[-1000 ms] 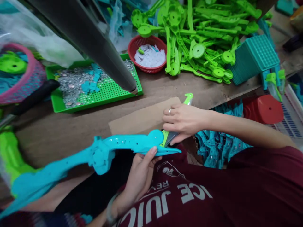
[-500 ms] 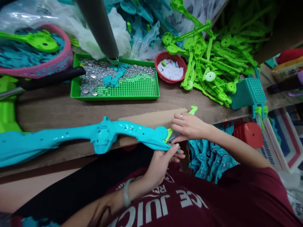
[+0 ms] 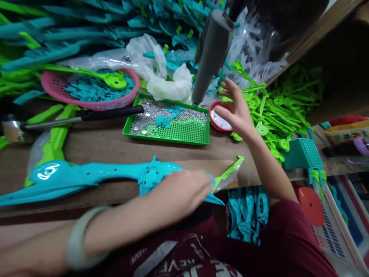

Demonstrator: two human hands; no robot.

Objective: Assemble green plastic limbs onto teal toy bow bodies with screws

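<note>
A long turquoise plastic toy part (image 3: 112, 171), shaped like a bow limb, lies along the front of the wooden table. A light green piece with a clear edge (image 3: 227, 175) sticks out of its right end. My left hand (image 3: 184, 188) is over the right part of the toy; its fingers are blurred and partly hidden, so its grip does not show. Raised above the table, my right hand (image 3: 236, 109) has its fingers apart and nothing in it. It is just right of a hanging grey power screwdriver (image 3: 211, 54) and in front of a small red basket (image 3: 215, 125) of white pieces.
A green tray (image 3: 173, 140) holds screws and small turquoise pieces. Left of it are a pink basket (image 3: 95, 104) and a black-handled hammer (image 3: 112, 113). Light green parts (image 3: 273, 111) are heaped at the right. Turquoise parts (image 3: 100, 30) and plastic bags fill the back.
My right hand has left the light green piece and risen toward the screwdriver. My left hand has moved from the toy's right tip to over its top. The view has shifted.
</note>
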